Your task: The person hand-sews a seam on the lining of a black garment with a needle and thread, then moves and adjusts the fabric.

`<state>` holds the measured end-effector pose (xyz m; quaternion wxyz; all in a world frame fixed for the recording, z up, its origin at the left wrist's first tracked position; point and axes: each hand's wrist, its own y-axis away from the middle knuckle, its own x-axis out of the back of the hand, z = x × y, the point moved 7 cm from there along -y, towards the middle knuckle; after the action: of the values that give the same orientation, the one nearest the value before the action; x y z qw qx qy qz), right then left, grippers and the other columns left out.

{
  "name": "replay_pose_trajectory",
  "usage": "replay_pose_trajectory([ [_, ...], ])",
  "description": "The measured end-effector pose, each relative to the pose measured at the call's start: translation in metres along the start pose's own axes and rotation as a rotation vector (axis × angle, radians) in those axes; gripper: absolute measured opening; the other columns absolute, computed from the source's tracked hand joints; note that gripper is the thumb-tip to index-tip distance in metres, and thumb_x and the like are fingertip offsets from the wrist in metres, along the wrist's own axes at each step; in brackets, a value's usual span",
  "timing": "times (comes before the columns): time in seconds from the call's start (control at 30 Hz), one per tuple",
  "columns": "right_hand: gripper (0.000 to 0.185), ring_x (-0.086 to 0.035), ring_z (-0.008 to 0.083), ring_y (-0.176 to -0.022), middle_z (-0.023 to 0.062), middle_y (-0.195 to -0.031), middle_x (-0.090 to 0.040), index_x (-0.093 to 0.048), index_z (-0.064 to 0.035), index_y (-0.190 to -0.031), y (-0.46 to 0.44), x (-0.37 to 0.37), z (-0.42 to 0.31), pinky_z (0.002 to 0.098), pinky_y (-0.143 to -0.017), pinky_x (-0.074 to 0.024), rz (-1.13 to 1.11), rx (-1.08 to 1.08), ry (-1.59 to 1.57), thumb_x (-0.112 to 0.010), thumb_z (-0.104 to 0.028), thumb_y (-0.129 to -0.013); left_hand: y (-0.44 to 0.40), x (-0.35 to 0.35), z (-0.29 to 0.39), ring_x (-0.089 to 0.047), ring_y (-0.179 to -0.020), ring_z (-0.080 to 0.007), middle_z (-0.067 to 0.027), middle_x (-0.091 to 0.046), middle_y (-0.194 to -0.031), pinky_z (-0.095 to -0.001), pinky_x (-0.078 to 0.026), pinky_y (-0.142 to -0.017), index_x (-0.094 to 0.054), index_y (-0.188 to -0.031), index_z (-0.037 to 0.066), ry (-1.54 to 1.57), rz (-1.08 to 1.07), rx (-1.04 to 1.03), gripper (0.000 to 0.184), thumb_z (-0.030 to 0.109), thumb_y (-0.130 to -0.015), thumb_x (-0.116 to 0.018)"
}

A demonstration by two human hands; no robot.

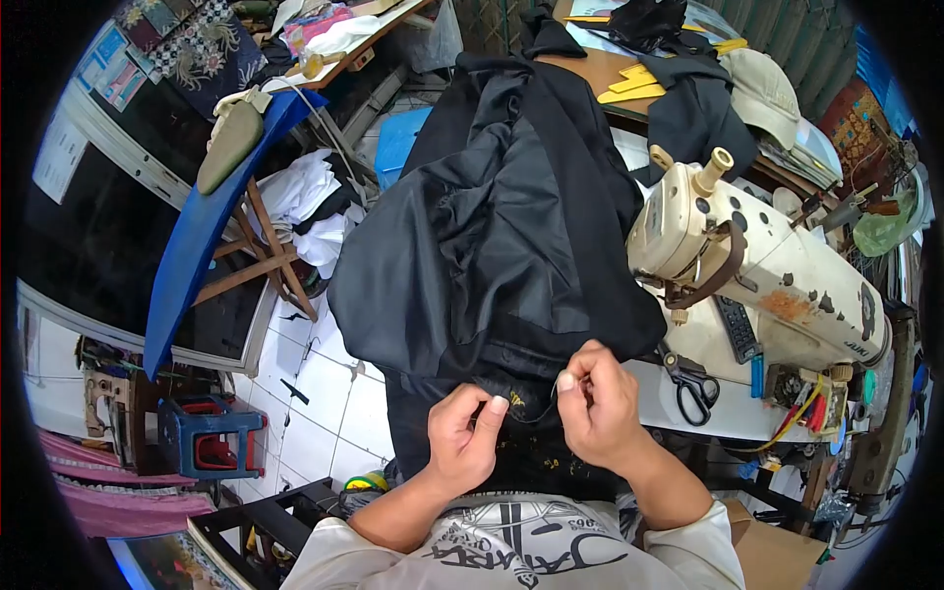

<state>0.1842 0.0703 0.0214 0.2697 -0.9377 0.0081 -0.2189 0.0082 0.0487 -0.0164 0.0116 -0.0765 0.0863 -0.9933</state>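
A black jacket (pixel 462 246) with shiny dark lining lies over my lap and stretches away from me. My left hand (pixel 464 435) is closed at its near edge, thumb and forefinger pinching the black cloth. To the right, my right hand (pixel 598 408) is raised slightly, thumb and fingertips pressed together. A fine dark thread (pixel 539 418) curves between the cloth and those fingers; whether a needle is there too is too small to tell. Small yellow marks (pixel 517 399) show on the cloth between both hands.
At right stands a cream sewing machine (pixel 767 265), with black scissors (pixel 692 388) and a remote control (pixel 737 329) beside it. A blue ironing board (pixel 211 236) is at left, near white cloth (pixel 300 197). A blue stool (pixel 211 433) stands on the tiled floor.
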Motion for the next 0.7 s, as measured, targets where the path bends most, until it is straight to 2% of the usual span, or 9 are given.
replay_pose_trajectory([
  [0.03, 0.013, -0.056, 0.0227, -0.051, 0.0107, -0.071, -0.054, -0.050, 0.0001, -0.088, 0.001, -0.002, -0.002, 0.0322, -0.047, -0.0439, -0.055, -0.013, -0.079, -0.061, 0.004, -0.085, 0.000, -0.001, -0.002, -0.052, -0.062, -0.0135, -0.0076, -0.058, -0.072, -0.0266, -0.040, -0.058, -0.061, -0.085, -0.003, 0.027, -0.010, -0.006, 0.013, 0.006, -0.095, -0.062],
  [0.07, 0.011, -0.056, 0.0216, -0.051, 0.0109, -0.072, -0.055, -0.050, 0.0007, -0.089, 0.001, -0.004, -0.003, 0.0310, -0.048, -0.0441, -0.111, -0.025, -0.156, -0.061, 0.004, -0.086, -0.002, -0.002, -0.002, -0.052, -0.062, -0.0135, -0.0076, -0.058, -0.072, -0.0266, -0.040, -0.058, -0.061, -0.085, -0.003, 0.031, -0.010, -0.012, 0.013, 0.006, -0.095, -0.062],
  [0.2, 0.006, -0.056, 0.0203, -0.053, 0.0119, -0.074, -0.060, -0.055, 0.0017, -0.085, 0.007, 0.002, 0.011, 0.0293, -0.050, -0.0448, -0.099, -0.035, -0.234, -0.060, 0.003, -0.088, 0.000, -0.006, -0.003, -0.050, -0.066, -0.0090, -0.0029, -0.060, -0.076, -0.0243, -0.041, -0.061, -0.061, -0.089, -0.003, 0.167, -0.031, 0.004, 0.013, 0.006, -0.098, -0.060],
  [0.27, 0.008, -0.056, 0.0172, -0.054, 0.0104, -0.074, -0.061, -0.057, 0.0008, -0.083, 0.007, 0.006, 0.004, 0.0277, -0.050, -0.0442, -0.116, -0.005, -0.253, -0.063, 0.002, -0.087, -0.001, -0.007, -0.002, -0.049, -0.067, -0.0068, -0.0008, -0.060, -0.077, -0.0229, -0.041, -0.062, -0.061, -0.091, -0.004, 0.223, -0.032, 0.002, 0.013, 0.006, -0.099, -0.059],
  [0.37, 0.010, -0.056, 0.0113, -0.056, 0.0081, -0.081, -0.065, -0.062, 0.0002, -0.086, 0.008, 0.006, -0.005, 0.0242, -0.050, -0.0430, -0.082, -0.095, -0.247, -0.072, -0.001, -0.084, -0.001, -0.008, -0.002, -0.046, -0.069, -0.0026, 0.0031, -0.057, -0.079, -0.0198, -0.038, -0.062, -0.061, -0.093, -0.003, 0.285, -0.041, 0.058, 0.012, 0.007, -0.100, -0.058],
  [0.5, 0.009, -0.056, 0.0116, -0.056, 0.0093, -0.085, -0.066, -0.065, 0.0005, -0.091, 0.007, 0.005, -0.012, 0.0244, -0.050, -0.0436, -0.061, -0.065, -0.257, -0.071, -0.002, -0.085, -0.001, -0.010, -0.001, -0.043, -0.068, -0.0002, 0.0054, -0.055, -0.078, -0.0178, -0.035, -0.060, -0.061, -0.092, -0.001, 0.338, -0.031, 0.088, 0.011, 0.006, -0.100, -0.058],
  [0.57, 0.014, -0.058, 0.0136, -0.057, 0.0104, -0.085, -0.066, -0.068, 0.0011, -0.099, 0.008, 0.004, -0.013, 0.0251, -0.051, -0.0447, -0.067, -0.038, -0.255, -0.070, -0.005, -0.087, -0.001, -0.010, -0.001, -0.043, -0.067, 0.0001, 0.0059, -0.054, -0.077, -0.0177, -0.034, -0.059, -0.061, -0.092, -0.001, 0.332, -0.022, 0.085, 0.011, 0.006, -0.100, -0.058],
  [0.7, 0.017, -0.060, 0.0174, -0.060, 0.0117, -0.086, -0.065, -0.069, 0.0013, -0.104, 0.009, 0.005, -0.016, 0.0270, -0.053, -0.0463, -0.078, 0.003, -0.268, -0.067, -0.008, -0.090, 0.000, -0.009, -0.004, -0.042, -0.066, 0.0002, 0.0066, -0.053, -0.074, -0.0175, -0.033, -0.058, -0.060, -0.091, 0.000, 0.301, 0.012, 0.107, 0.011, 0.006, -0.099, -0.060],
])
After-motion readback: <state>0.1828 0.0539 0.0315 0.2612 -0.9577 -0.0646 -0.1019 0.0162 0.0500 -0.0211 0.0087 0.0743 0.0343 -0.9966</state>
